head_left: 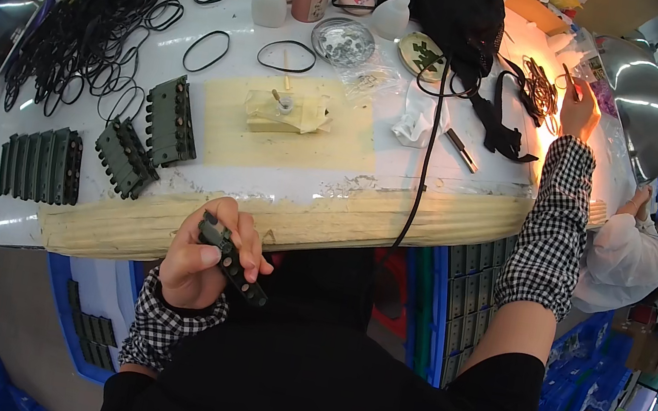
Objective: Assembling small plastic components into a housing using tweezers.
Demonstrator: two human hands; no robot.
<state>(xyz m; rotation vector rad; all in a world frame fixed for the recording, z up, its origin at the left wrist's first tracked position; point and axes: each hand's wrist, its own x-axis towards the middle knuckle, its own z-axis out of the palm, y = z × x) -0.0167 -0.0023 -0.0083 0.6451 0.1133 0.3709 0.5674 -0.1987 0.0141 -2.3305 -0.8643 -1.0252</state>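
My left hand (pixel 204 259) is closed round a dark green, bar-shaped part (pixel 232 262) with a row of round, copper-coloured spots, in front of the table's padded edge. At the far right of the table, under bright lamp light, my right hand (pixel 579 110) pinches a thin dark stick-like piece (pixel 570 82); its exact kind is too small to make out. Just left of that hand lies a tangle of thin brown bands (pixel 540 91). Similar green parts stand in rows (pixel 41 164) at the table's left, with two more groups (pixel 126 158) (pixel 172 120) beside them.
Black rubber rings (pixel 83 20) pile up at the back left. A taped block (pixel 283 112) sits mid-table, with white squeeze bottles (pixel 269 5) behind. A black cable (pixel 428 152) hangs over the front edge. Blue trays (pixel 74 320) of green parts are below; another person (pixel 627 253) sits right.
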